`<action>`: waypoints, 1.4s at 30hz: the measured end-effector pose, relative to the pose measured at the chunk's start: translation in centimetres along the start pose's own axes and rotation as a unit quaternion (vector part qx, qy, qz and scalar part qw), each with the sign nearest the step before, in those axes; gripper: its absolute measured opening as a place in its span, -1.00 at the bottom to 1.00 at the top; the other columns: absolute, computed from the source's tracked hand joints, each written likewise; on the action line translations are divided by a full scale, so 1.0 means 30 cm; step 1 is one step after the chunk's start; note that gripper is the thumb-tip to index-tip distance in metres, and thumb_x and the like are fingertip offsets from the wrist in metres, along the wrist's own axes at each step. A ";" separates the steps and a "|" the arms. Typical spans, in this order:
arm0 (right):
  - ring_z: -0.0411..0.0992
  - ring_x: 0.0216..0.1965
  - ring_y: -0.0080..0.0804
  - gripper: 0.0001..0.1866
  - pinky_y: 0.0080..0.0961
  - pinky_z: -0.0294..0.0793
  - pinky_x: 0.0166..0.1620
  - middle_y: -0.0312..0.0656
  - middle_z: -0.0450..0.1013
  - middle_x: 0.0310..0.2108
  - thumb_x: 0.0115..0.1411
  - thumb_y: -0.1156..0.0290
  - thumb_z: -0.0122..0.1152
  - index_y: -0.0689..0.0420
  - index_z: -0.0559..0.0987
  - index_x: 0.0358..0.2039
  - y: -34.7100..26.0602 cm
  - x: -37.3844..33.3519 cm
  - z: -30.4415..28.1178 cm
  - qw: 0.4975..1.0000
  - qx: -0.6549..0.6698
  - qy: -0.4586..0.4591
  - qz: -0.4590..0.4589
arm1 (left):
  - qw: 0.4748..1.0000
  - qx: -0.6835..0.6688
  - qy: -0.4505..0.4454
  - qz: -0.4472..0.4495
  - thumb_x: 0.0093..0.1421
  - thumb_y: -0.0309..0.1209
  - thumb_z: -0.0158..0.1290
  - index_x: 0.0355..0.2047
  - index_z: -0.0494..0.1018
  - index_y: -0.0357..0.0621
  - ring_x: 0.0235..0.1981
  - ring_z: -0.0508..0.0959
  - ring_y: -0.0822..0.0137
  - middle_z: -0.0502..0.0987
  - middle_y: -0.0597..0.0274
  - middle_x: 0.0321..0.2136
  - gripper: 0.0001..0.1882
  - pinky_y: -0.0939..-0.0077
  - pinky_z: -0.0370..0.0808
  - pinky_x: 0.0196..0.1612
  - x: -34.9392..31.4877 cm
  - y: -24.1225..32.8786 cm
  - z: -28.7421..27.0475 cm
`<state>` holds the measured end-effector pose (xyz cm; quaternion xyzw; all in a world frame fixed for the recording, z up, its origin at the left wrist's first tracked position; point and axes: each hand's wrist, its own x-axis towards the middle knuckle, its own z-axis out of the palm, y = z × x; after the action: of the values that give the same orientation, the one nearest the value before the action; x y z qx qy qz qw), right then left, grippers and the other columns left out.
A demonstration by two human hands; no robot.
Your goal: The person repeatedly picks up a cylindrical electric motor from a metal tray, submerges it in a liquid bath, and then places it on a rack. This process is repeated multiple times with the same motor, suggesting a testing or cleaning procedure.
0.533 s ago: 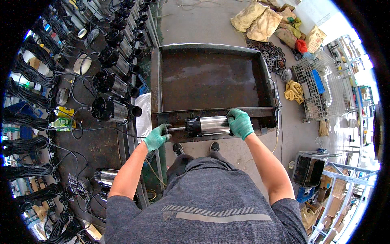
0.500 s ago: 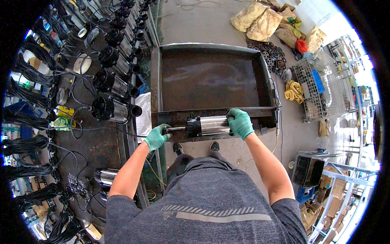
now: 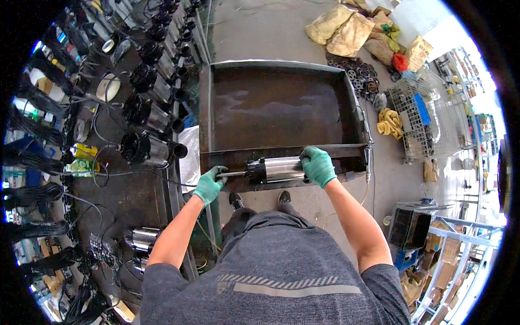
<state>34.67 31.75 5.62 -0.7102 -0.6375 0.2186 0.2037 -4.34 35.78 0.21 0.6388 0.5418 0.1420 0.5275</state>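
A steel motor (image 3: 280,169), a shiny cylinder with a black end cap, lies sideways on the front ledge of the metal tank. From its capped left end a thin metal shaft (image 3: 234,174) points left. My left hand (image 3: 209,185), in a green glove, has its fingers closed round the tip of that shaft. My right hand (image 3: 318,166), gloved the same, wraps over the motor's right end and hides it.
Beyond the motor is a shallow dark metal tank (image 3: 212,103) with wet-looking liquid. A bench (image 3: 135,189) on my left carries several similar motors (image 3: 143,149) and black cables. Sacks (image 3: 351,33), a wire cage (image 3: 428,119) and a black bin (image 3: 410,227) stand to the right.
Both hands keep their hold. The motor and hands have shifted very slightly left in the picture, and the whole view has moved a little too.
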 end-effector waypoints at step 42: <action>0.53 -0.13 0.10 -0.82 -0.08 0.53 -0.04 0.02 0.58 -0.24 0.18 0.35 0.11 0.12 0.64 -0.32 -0.029 0.005 -0.046 1.000 -0.009 -0.013 0.024 | 0.972 -0.068 -0.135 -0.183 0.28 -0.06 0.20 -0.12 0.57 -0.17 -0.53 0.57 0.26 0.67 0.03 -0.43 -0.59 0.35 0.51 -0.46 0.053 0.055 -0.103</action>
<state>34.77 31.97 7.24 -0.7242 -0.6245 0.2275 0.1836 -5.18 38.97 2.19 0.5047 0.5625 -0.0074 0.6549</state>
